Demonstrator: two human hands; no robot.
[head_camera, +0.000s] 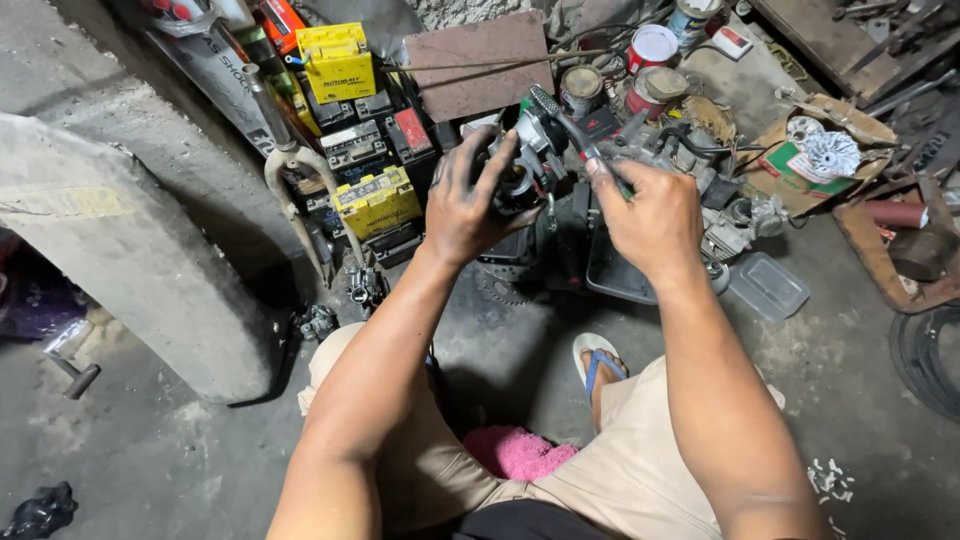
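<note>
Landmark: the dark metal engine part (525, 160) held above the concrete floor (160, 450).

- Concrete block (110, 250): far left of the engine part, grey, slanted, standing on the floor.
- Bare fork piece (290, 170): left of the engine part, pale metal, leaning upright against the battery stack.
- Yellow-topped batteries (375, 200): just left of the engine part; a second yellow one (335, 60) sits higher in the same stack.
- Left hand (465, 205): greasy, fingers curled around the left side of the engine part, gripping it firmly.
- Engine part: between the two hands, lifted off the floor, in front of the person's knees.
- Rusty metal plate (475, 65): behind the engine part, lying flat on the clutter.
- Right hand (645, 215): closed on the right side of the engine part, thumb and forefinger pinching a thin dark piece; what that piece is cannot be told.
- Paint tins (650, 45): behind and right of the engine part, several, round.
- Clear plastic lidded box (768, 286): right of the engine part, on the floor.
- Cardboard box (815, 160): further right, holding a finned silver metal part (828, 152).
- Pink cloth (515, 452): below the engine part, between the person's legs.
</note>
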